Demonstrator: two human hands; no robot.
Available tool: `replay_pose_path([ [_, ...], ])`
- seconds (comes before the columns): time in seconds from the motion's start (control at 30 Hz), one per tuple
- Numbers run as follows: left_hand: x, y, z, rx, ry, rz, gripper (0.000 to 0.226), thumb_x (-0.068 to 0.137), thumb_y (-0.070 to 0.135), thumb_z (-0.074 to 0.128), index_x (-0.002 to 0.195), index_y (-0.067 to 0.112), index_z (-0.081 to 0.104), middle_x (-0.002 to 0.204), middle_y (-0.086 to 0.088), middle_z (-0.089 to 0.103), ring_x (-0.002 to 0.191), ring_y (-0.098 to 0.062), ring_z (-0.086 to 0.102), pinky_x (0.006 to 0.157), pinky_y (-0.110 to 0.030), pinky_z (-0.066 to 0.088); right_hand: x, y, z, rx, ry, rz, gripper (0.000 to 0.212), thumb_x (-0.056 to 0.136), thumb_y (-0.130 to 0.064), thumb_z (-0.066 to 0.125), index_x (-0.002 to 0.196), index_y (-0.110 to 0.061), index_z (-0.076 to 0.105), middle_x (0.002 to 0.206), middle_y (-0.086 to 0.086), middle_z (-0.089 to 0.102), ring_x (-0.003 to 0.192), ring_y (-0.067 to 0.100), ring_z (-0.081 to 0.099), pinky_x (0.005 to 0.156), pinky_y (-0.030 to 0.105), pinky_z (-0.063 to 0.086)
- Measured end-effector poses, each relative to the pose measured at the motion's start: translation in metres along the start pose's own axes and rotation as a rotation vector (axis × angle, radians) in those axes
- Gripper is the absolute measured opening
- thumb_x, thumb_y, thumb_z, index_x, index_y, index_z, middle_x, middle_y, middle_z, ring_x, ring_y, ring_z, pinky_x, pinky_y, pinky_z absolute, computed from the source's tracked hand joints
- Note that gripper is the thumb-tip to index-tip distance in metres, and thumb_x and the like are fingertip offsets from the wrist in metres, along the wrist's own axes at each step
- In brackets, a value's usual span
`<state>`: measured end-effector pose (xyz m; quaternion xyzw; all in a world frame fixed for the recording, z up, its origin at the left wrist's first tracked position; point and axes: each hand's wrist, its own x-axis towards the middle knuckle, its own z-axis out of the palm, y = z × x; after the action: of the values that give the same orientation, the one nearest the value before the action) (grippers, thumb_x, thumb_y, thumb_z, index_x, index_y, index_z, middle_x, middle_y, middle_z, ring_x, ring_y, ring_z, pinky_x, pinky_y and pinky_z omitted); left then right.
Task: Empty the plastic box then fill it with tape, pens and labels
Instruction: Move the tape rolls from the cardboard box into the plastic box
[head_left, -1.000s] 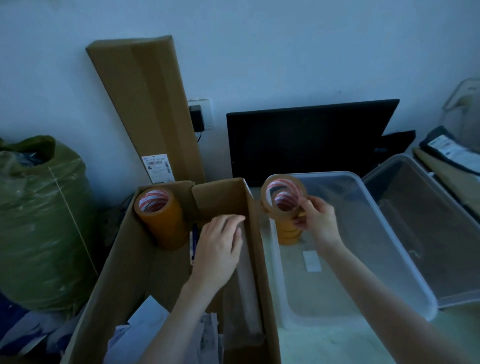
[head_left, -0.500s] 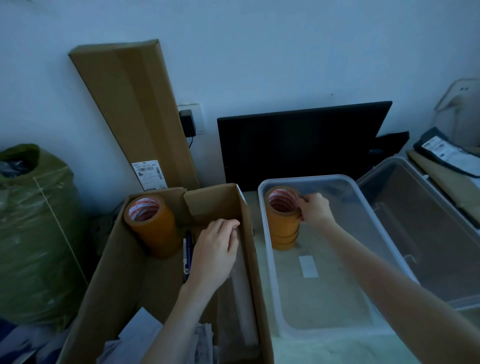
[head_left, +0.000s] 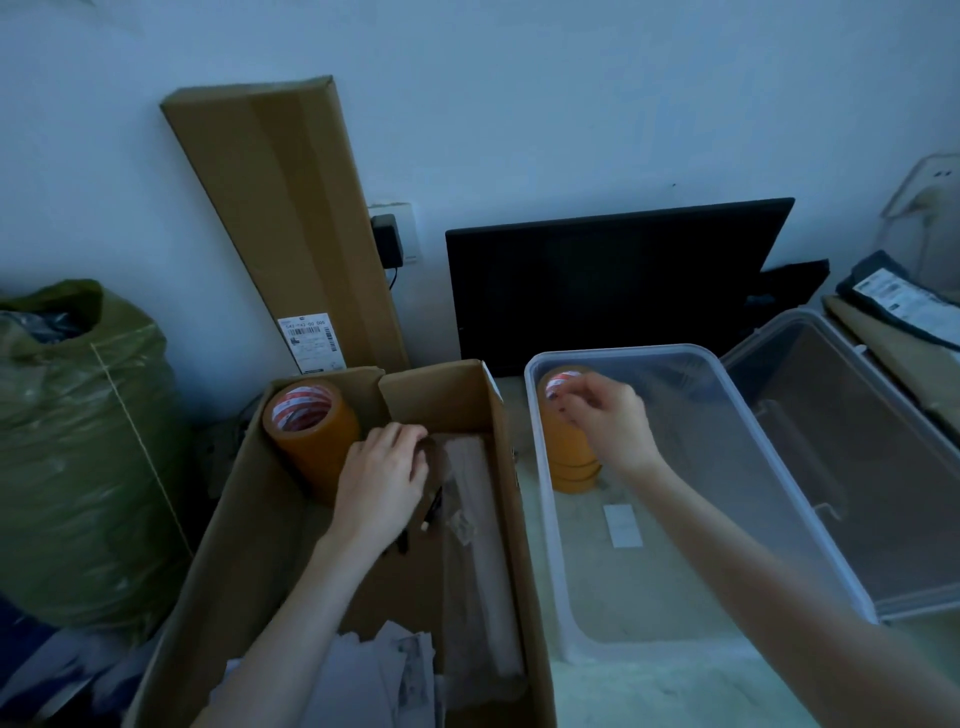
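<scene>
Where the clear plastic box (head_left: 779, 525) sat on the table, a stack of orange tape rolls (head_left: 569, 457) was noted in its far left corner. Right hand (head_left: 605, 421) was held over the stack, fingers loosely curled, contact unclear. Left hand (head_left: 382, 480) was lowered inside the cardboard box (head_left: 519, 519), fingers bent, beside another tape roll (head_left: 311, 431).

Right hand (head_left: 605, 423): over a stack of orange tape rolls (head_left: 569, 457) in the far left corner of the clear plastic box (head_left: 800, 525), fingers loosely curled.
Left hand (head_left: 382, 480): lowered into the open cardboard box (head_left: 244, 525), fingers bent.
Cardboard box contents: taller tape stack (head_left: 309, 431), pens (head_left: 431, 512), papers (head_left: 374, 675).
Behind: black monitor (head_left: 608, 280).
</scene>
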<state>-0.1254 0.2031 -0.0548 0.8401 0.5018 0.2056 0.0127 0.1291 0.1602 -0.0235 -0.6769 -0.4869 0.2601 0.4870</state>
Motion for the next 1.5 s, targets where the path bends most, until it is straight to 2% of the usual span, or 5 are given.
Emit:
replay_pose_path([
  [0.37,0.010,-0.080,-0.006,0.397,-0.173,-0.313,0.070,0.088,0.031,0.061,0.147,0.012,0.029,0.149,-0.011,0.035,0.139,-0.029,0.028,0.110,-0.045,0.030,-0.023,-0.013,0.034,0.243,-0.106,0.037,0.029,0.088,0.004,0.055,0.078,-0.022,0.065,0.069,0.003,0.068,0.068,0.019,0.065,0.072,0.035,0.056],
  [0.6,0.018,-0.093,-0.011,0.232,-0.197,-0.367,0.055,0.089,0.010,0.060,0.139,0.012,0.039,0.144,-0.011,0.041,0.136,-0.028,0.034,0.106,-0.042,0.040,-0.034,-0.012,0.043,0.301,-0.152,0.104,0.023,0.090,0.003,0.055,0.084,-0.018,0.064,0.075,0.005,0.069,0.067,0.012,0.066,0.070,0.029,0.054],
  [0.9,-0.003,-0.071,-0.030,0.111,-0.096,-0.120,0.052,0.088,0.006,0.061,0.136,0.015,0.046,0.139,-0.006,0.046,0.126,-0.019,0.048,0.095,-0.033,0.048,-0.040,-0.018,0.044,0.335,-0.267,0.197,0.012,0.093,-0.007,0.057,0.099,-0.016,0.062,0.093,0.018,0.070,0.083,0.026,0.068,0.084,0.038,0.057],
  [1.07,-0.026,-0.027,-0.047,0.071,0.035,0.197,0.045,0.073,0.002,0.078,0.115,0.008,0.063,0.108,-0.005,0.061,0.102,-0.022,0.061,0.074,-0.021,0.050,-0.046,-0.031,0.045,0.260,-0.448,0.262,0.036,0.094,-0.022,0.058,0.128,-0.016,0.051,0.109,0.010,0.066,0.094,0.021,0.068,0.082,0.032,0.057],
  [1.5,-0.046,0.001,-0.038,0.094,0.156,0.335,0.043,0.081,0.015,0.067,0.124,0.015,0.060,0.124,-0.008,0.053,0.119,-0.023,0.045,0.098,-0.036,0.041,-0.052,-0.035,0.049,0.636,-0.426,0.386,0.035,0.087,-0.006,0.065,0.120,-0.004,0.054,0.109,0.020,0.068,0.093,0.033,0.070,0.082,0.046,0.058],
])
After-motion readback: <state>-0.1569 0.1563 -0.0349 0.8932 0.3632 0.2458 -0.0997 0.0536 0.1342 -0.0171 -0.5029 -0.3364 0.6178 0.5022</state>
